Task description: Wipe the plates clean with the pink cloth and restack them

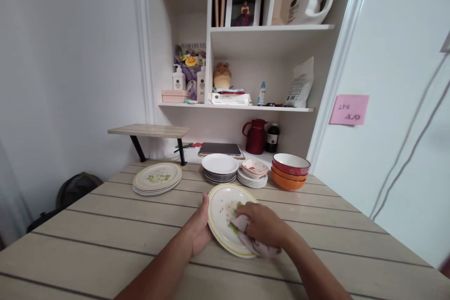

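Behind the work, along the far edge of the table [105,243]: 4 stacks in a row. From the left: patterned plates [157,178], plain white plates [220,168], a white stack topped by a small square dish [253,173], red and orange bowls [290,171]. All are well apart from the hands; nothing blocks them. Further back are a red jug [255,136], a dark bottle [272,138], a low wooden riser [149,130], and a pink sticky note [348,109] on the wall at right.

The plate [221,206] is at table centre, just in front of the white stack. It's tilted, face toward the camera, and reads as an oval running upper-left to lower-right. Can't tell if its lower rim touches the table.

It's round, glossy, cream with a yellow rim line and a green floral print. The table is pale matte planks with dark seams.

The left hand [198,232] is clamped on the plate's left rim. The right hand [262,222] is closed on a crumpled pinkish cloth [258,246], pressed to the plate face.
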A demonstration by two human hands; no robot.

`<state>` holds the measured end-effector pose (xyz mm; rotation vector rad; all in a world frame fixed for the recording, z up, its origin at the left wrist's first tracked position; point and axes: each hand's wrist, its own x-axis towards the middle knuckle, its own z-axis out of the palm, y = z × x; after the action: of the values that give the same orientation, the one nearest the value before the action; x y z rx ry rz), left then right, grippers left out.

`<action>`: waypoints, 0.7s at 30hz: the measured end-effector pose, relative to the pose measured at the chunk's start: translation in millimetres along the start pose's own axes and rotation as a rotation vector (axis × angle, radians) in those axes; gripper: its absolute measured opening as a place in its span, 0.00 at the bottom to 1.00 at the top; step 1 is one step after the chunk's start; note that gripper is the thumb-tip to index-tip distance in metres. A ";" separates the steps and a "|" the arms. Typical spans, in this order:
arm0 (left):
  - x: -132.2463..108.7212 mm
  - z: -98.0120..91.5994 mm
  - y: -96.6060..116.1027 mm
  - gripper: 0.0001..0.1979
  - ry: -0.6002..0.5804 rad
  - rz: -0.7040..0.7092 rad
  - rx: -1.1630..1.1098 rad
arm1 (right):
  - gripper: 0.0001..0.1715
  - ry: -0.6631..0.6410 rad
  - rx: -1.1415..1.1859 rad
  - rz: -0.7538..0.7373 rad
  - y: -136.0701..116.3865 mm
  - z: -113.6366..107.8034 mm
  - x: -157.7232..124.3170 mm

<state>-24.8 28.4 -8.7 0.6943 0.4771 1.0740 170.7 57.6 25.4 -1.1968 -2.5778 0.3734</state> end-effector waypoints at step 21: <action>-3.5 10.7 0.9 0.36 -0.049 -0.043 0.079 | 0.30 0.471 -0.036 0.307 7.0 18.2 19.8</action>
<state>-19.7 22.6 -0.5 0.7746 0.4925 0.9995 157.0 75.1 8.7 -1.4898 -2.0146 0.0871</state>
